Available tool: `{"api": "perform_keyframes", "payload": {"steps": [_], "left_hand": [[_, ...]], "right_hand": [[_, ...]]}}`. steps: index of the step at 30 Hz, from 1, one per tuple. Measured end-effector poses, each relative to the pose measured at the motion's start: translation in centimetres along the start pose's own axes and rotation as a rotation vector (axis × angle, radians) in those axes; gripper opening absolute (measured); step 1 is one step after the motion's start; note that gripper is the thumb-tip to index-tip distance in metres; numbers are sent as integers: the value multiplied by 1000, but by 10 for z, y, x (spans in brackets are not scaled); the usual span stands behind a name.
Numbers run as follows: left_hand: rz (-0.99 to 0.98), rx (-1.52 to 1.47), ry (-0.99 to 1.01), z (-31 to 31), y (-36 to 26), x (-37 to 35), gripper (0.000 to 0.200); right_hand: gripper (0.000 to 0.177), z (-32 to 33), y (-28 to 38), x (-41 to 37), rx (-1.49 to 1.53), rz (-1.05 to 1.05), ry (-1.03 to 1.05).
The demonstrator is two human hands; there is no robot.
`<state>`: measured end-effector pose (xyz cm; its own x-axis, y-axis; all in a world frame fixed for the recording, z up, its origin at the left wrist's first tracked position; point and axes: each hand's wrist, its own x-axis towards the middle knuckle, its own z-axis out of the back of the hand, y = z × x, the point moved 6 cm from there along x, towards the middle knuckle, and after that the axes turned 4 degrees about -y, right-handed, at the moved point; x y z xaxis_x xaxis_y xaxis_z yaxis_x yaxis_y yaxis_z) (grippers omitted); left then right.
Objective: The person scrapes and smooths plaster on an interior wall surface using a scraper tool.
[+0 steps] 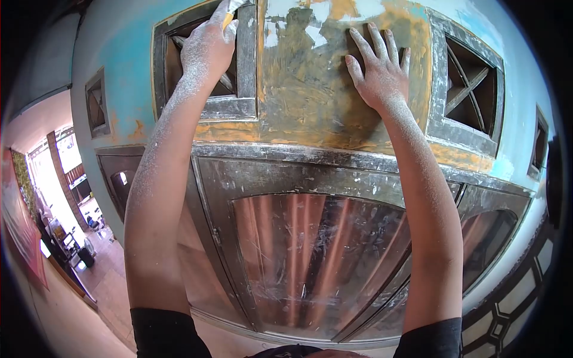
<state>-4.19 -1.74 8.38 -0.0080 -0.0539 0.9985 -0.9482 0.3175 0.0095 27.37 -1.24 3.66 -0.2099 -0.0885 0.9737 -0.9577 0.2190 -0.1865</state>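
Observation:
My left hand (210,51), dusted with white powder, is raised at the upper left and closed round what looks like a scraper (227,21) with a yellowish handle. The top of this tool runs out of view, and much of it is hidden by the fingers. It is in front of a dark wooden vent frame (227,108) with crossed bars. My right hand (382,77) lies flat with fingers spread on a worn wall panel (310,89) of bare grey-brown and orange, with white and pale patches near its top. White dust covers both forearms.
Below are dark wooden doors (298,173) with glass panes and reddish curtains (292,250) behind. Another crossed-bar vent (468,83) is at the right. Blue wall paint (128,51) spreads leftward. An opening at the far left shows a tiled floor (107,256) and several objects.

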Motion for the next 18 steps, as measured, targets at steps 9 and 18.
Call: {"api": "perform_keyframes", "payload": {"steps": [9, 18], "left_hand": [[-283, 125, -131, -64, -5, -25, 69], [-138, 1, 261, -35, -45, -56, 65]], "right_hand": [[59, 1, -1, -1, 8, 0, -4], [58, 2, -2, -5, 48, 5, -23]]}}
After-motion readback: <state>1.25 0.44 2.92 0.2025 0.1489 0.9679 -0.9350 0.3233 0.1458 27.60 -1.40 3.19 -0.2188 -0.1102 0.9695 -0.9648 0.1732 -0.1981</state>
